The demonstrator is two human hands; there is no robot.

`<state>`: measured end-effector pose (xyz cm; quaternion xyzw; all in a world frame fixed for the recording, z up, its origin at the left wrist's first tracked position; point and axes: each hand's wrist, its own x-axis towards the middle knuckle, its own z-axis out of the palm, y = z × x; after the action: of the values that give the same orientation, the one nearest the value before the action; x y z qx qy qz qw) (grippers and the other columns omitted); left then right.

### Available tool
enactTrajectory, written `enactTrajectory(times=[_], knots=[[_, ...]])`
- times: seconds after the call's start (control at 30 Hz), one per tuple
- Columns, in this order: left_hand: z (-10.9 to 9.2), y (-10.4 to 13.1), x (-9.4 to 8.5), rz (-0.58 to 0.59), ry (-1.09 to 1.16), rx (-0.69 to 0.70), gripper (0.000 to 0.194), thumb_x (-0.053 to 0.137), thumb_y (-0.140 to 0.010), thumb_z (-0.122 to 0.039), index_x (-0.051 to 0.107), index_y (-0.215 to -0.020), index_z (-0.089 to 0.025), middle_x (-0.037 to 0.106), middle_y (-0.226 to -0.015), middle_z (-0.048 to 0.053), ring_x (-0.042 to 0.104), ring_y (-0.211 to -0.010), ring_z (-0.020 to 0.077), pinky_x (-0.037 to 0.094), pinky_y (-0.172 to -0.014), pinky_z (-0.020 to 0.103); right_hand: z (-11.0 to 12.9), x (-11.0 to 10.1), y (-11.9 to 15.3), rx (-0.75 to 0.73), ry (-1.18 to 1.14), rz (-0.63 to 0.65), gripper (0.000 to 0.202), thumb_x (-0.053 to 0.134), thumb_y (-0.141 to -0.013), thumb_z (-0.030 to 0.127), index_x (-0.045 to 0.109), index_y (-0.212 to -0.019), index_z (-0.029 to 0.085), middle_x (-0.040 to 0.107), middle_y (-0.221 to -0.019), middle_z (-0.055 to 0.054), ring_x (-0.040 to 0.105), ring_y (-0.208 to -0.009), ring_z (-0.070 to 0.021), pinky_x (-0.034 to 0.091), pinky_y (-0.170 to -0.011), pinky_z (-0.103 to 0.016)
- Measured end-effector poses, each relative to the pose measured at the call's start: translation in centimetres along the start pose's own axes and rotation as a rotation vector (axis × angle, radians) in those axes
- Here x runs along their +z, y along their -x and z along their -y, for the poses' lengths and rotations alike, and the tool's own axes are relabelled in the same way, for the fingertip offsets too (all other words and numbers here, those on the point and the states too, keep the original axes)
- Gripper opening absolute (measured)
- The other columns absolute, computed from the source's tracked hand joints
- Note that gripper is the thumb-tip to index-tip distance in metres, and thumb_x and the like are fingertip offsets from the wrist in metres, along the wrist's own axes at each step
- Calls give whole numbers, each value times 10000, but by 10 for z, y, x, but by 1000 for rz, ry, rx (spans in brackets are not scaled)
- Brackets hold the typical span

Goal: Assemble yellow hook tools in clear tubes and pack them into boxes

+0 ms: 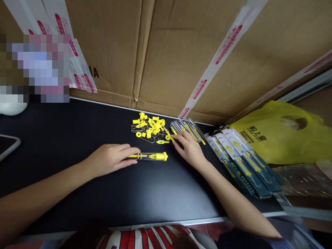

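Striped clothing sits nearest, beside the black desk. Left hand fingers grip the left end of 1 clear tube, yellow cap rightward; right hand fingers touch 1 yellow part, grip unclear. Far-left cardboard shows "IA"; right, the yellow bag reads "粒上皇".

The person wears a garment with red and white stripes, the red bands edged in a dark tone. Both forearms are bare, without sleeves over them. Dark fabric shows beside the right elbow. Both hands are ungloved.
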<state>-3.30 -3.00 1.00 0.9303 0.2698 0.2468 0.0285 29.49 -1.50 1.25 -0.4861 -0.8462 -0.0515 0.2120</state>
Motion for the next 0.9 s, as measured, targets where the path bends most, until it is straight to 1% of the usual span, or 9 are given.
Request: enactTrajectory(times=[0.07, 0.17, 0.33, 0.47, 0.63, 0.73, 0.9], knots=[[0, 0, 0, -11, -14, 15, 271, 464, -943, -373, 588, -1119, -208, 674, -887, -15, 654, -702, 108, 461, -637, 215, 1, 1, -1, -7, 53, 29, 258, 495, -901, 221, 600, -1136, 202, 571, -983, -108, 572, -913, -243, 507, -778, -374], [0, -1, 0, -19, -34, 35, 268, 459, -947, -367, 595, -1114, -208, 670, -868, -19, 649, -697, 104, 458, -630, 213, 3, 1, -1, -6, 61, 51, 268, 506, -898, 223, 601, -1148, 195, 561, -997, -112, 566, -924, -246, 510, -795, -384], [-1, -1, 1, -21, -37, 40, 271, 459, -946, -371, 602, -1107, -207, 664, -837, -24, 641, -680, 99, 453, -613, 211, 8, 1, -1, -22, -41, 57, 270, 508, -906, 232, 585, -1163, 212, 555, -1010, -102, 568, -952, -230, 513, -816, -375], [0, -1, 0, -21, -33, 47, 275, 455, -947, -371, 605, -1105, -203, 666, -850, -17, 641, -687, 101, 454, -615, 212, 15, 1, -7, -91, -78, 87, 258, 517, -902, 229, 585, -1152, 221, 565, -1044, -101, 565, -981, -233, 505, -847, -389], [0, -1, 0, -15, -37, 52, 268, 465, -943, -362, 604, -1109, -205, 654, -816, -18, 626, -668, 102, 440, -607, 209, 22, -4, -27, -196, -11, 157, 268, 524, -902, 238, 589, -1158, 190, 568, -1095, -114, 553, -1000, -242, 493, -846, -381], [0, -2, 0, -8, -29, 57, 269, 464, -943, -364, 604, -1106, -203, 645, -800, -18, 619, -663, 102, 437, -606, 209, 23, -7, -43, -241, 65, 185, 258, 518, -905, 229, 598, -1145, 178, 579, -1081, -116, 542, -971, -249, 477, -834, -384], [0, -2, -1, -10, -37, 52, 271, 452, -948, -369, 607, -1098, -205, 643, -795, -21, 617, -656, 103, 435, -601, 213, 22, -3, -65, -244, 115, 170, 197, 549, -889, 225, 623, -1065, 173, 580, -1060, -113, 525, -950, -250, 454, -814, -370]])
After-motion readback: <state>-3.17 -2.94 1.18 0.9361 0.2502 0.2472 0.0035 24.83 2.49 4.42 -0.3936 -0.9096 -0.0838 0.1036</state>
